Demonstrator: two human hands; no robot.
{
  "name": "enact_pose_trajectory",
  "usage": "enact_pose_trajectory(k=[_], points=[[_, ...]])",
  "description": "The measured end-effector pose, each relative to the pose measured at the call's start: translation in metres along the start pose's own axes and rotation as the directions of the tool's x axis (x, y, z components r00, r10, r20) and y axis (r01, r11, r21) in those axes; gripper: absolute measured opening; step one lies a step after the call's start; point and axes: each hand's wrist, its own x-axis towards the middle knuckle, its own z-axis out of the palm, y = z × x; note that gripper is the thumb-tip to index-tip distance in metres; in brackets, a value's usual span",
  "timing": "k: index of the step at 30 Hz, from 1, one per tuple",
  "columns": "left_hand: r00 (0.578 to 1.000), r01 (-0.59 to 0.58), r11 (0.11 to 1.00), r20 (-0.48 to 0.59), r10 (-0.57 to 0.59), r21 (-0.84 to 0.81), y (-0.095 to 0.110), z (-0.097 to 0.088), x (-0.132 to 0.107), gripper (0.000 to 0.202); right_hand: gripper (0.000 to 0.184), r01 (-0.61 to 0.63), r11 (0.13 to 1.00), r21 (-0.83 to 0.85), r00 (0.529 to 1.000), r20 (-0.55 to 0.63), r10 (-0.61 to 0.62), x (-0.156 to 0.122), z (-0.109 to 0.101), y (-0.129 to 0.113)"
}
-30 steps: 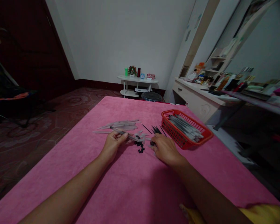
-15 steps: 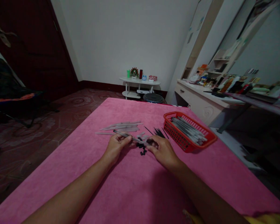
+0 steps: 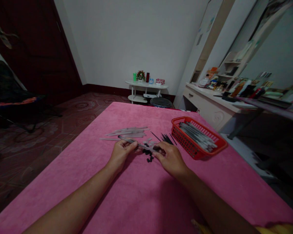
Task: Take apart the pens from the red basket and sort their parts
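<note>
My left hand (image 3: 123,151) pinches a slim pen (image 3: 129,140) with a see-through barrel and a black end, which points to the upper left. At the pen's right end, my right hand (image 3: 169,156) has its fingertips closed on a small dark pen part (image 3: 156,148), partly hidden by the fingers. Between the hands lie several short black pieces (image 3: 147,152) and a few small clear pieces (image 3: 149,139). Behind my left hand is a row of clear pen barrels (image 3: 129,132). Thin black refills (image 3: 166,138) lie just past my right hand.
A red plastic basket (image 3: 197,152) full of pens stands to the right on the pink-covered table (image 3: 136,195). Farther back are a small white shelf table (image 3: 146,85) and, at right, a dresser (image 3: 210,102) with bottles. A folding chair (image 3: 12,94) is at left.
Almost nothing differs. Both hands keep their hold at the pen, with only a very slight shift of the right fingers; the loose pieces lie as before.
</note>
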Motion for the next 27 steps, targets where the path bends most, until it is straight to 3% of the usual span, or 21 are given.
enact_pose_trajectory(k=[9,18,23,25,27], points=[[0.999,0.014,1.0,0.039,-0.014,0.003,0.001,0.007,-0.004,0.027,0.01,0.026,1.0,-0.001,1.0,-0.017,-0.026,-0.001,0.0,-0.007],[0.998,0.026,0.996,0.057,-0.021,-0.088,-0.002,0.011,-0.008,0.028,0.014,0.182,0.982,0.042,0.969,-0.174,-0.173,-0.005,0.008,-0.006],[0.995,-0.025,0.996,0.09,0.033,-0.09,-0.002,0.012,-0.011,0.025,0.011,0.055,0.991,0.124,0.992,-0.12,-0.04,-0.007,0.008,-0.011],[0.994,-0.048,0.997,0.094,0.054,-0.065,-0.002,0.012,-0.012,0.025,0.01,-0.039,0.969,0.243,0.996,-0.072,0.058,-0.006,0.009,-0.012],[0.994,-0.062,0.997,0.089,0.066,-0.043,0.0,0.012,-0.013,0.027,0.009,-0.157,0.893,0.421,0.986,0.02,0.164,-0.005,0.01,-0.011]])
